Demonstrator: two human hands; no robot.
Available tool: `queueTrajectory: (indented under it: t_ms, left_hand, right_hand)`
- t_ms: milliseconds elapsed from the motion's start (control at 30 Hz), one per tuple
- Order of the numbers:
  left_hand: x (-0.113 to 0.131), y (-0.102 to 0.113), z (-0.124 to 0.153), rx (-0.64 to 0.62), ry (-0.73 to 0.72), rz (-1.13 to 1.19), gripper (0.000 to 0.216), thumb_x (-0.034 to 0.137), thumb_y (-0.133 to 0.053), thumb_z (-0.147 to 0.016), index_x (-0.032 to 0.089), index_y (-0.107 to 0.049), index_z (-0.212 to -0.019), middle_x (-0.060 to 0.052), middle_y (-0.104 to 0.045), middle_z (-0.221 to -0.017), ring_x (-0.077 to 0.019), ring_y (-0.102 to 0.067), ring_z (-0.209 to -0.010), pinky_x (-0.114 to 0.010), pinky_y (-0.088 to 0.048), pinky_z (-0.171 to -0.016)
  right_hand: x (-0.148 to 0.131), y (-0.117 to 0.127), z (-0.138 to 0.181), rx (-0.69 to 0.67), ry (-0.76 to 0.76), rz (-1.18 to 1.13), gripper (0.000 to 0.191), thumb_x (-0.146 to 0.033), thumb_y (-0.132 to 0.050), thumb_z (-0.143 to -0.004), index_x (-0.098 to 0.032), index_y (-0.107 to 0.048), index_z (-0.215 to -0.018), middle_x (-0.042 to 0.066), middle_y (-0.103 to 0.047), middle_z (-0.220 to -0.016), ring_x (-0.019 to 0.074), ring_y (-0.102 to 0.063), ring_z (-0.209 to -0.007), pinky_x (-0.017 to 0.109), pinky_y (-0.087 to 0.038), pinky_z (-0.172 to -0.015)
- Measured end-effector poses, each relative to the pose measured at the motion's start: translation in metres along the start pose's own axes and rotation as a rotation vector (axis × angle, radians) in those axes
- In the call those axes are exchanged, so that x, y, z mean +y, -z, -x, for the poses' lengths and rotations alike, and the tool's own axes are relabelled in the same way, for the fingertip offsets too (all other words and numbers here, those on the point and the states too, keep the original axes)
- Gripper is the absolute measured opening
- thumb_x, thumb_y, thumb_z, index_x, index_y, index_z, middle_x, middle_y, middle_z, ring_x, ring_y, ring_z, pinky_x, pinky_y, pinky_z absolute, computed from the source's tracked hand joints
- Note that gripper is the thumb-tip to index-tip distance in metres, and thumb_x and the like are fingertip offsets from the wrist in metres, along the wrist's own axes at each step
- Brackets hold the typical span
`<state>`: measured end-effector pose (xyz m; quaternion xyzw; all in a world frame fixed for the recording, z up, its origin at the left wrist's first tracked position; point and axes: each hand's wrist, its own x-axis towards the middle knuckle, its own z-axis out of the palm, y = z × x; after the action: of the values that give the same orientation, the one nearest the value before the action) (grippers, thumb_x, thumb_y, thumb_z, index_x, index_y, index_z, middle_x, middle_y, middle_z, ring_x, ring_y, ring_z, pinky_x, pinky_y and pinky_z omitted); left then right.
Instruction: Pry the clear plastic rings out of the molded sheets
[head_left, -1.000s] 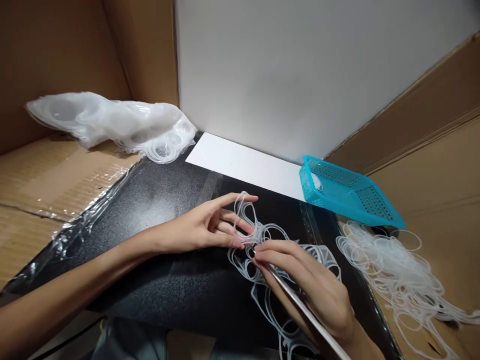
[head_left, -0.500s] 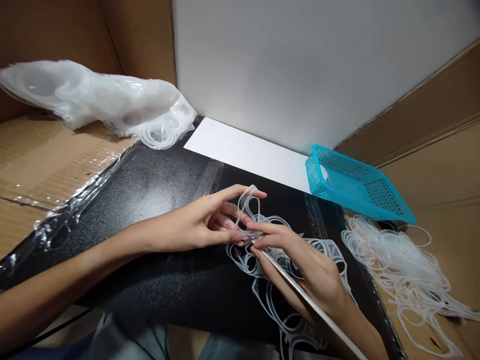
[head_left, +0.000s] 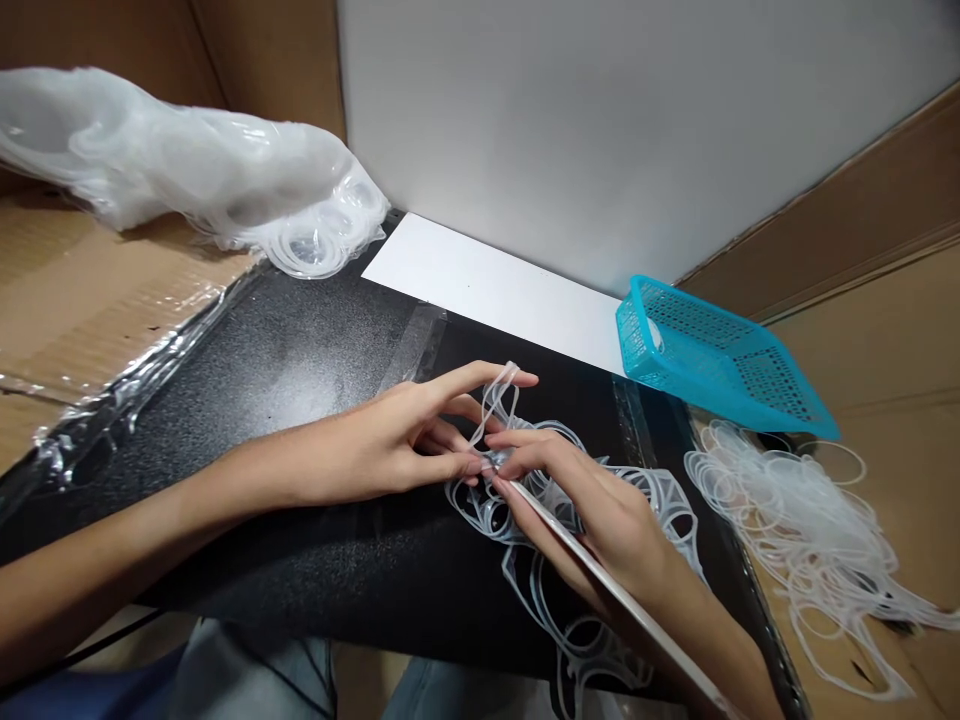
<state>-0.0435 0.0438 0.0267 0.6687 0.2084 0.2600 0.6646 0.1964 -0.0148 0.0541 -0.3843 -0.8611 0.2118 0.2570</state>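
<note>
My left hand (head_left: 409,438) pinches a translucent, rubbery looped piece (head_left: 500,402) between thumb and fingers, its loop rising around the outstretched index finger. Close against those fingertips, my right hand (head_left: 600,500) is closed on a long, thin, whitish tool (head_left: 611,588) that slants down to the lower right. The fingers of both hands cover the spot where tool tip and piece meet, so I cannot make out the tip. Under and beside my hands lies a tangle of translucent ring-shaped webbing (head_left: 661,492) on the black work surface (head_left: 300,560).
A heap of clear film-like sheets (head_left: 187,165) lies on cardboard at the left. At the back are a white strip (head_left: 495,292) and a tilted blue basket (head_left: 739,395). Loose translucent rings (head_left: 810,520) are piled on the right-hand cardboard, below the basket.
My right hand has shifted slightly left and up, its fingertips closer to my left ones. The loop at my left index finger looks narrower. The camera view has moved a little.
</note>
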Motion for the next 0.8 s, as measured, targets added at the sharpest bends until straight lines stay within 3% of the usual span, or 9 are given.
queueTrajectory:
  t_ms: [233, 433, 567, 700, 800]
  left_hand:
    - [-0.001, -0.001, 0.002, 0.019, 0.028, -0.056, 0.065, 0.028, -0.064, -0.106, 0.045, -0.034, -0.161, -0.006, -0.066, -0.139, -0.0212, -0.075, -0.108, -0.038, -0.064, -0.094]
    - [-0.001, 0.000, 0.000, 0.032, 0.039, -0.005, 0.065, 0.029, -0.065, -0.105, 0.043, -0.033, -0.160, -0.005, -0.066, -0.139, -0.0132, -0.075, -0.091, -0.031, -0.064, -0.088]
    - [-0.004, 0.005, -0.001, 0.056, 0.066, -0.016, 0.064, 0.028, -0.063, -0.106, 0.041, -0.033, -0.161, -0.006, -0.066, -0.134, -0.0146, -0.074, -0.091, -0.033, -0.063, -0.088]
    - [-0.006, 0.011, 0.001, 0.069, 0.110, -0.084, 0.067, 0.030, -0.061, -0.106, 0.040, -0.028, -0.163, -0.008, -0.066, -0.131, -0.0227, -0.074, -0.107, -0.039, -0.062, -0.092]
    - [-0.005, 0.013, 0.002, 0.071, 0.140, -0.107, 0.069, 0.030, -0.061, -0.106, 0.040, -0.026, -0.164, -0.008, -0.066, -0.132, -0.0247, -0.074, -0.111, -0.041, -0.061, -0.094]
  right_hand:
    - [0.001, 0.001, -0.005, -0.050, 0.049, 0.109, 0.015, -0.007, -0.053, -0.105, -0.019, -0.054, -0.113, 0.009, -0.068, -0.114, 0.0197, -0.068, -0.110, 0.033, -0.057, -0.095]
    - [0.001, 0.001, -0.006, -0.075, 0.035, 0.104, 0.015, -0.009, -0.053, -0.107, -0.020, -0.054, -0.117, 0.010, -0.067, -0.124, 0.0207, -0.065, -0.123, 0.036, -0.054, -0.104]
    - [0.003, 0.010, 0.003, 0.012, -0.018, -0.066, 0.016, -0.011, -0.061, -0.104, -0.023, -0.060, -0.115, 0.006, -0.069, -0.128, 0.0161, -0.067, -0.123, 0.027, -0.053, -0.106]
    - [0.016, 0.015, 0.022, 0.231, -0.185, -0.082, 0.014, -0.014, -0.067, -0.101, -0.024, -0.064, -0.109, 0.004, -0.070, -0.121, 0.0159, -0.069, -0.114, 0.027, -0.055, -0.101]
    - [0.022, 0.006, 0.036, 0.237, -0.214, -0.032, 0.011, -0.014, -0.065, -0.102, -0.024, -0.064, -0.106, 0.004, -0.071, -0.115, 0.0143, -0.070, -0.109, 0.025, -0.055, -0.098]
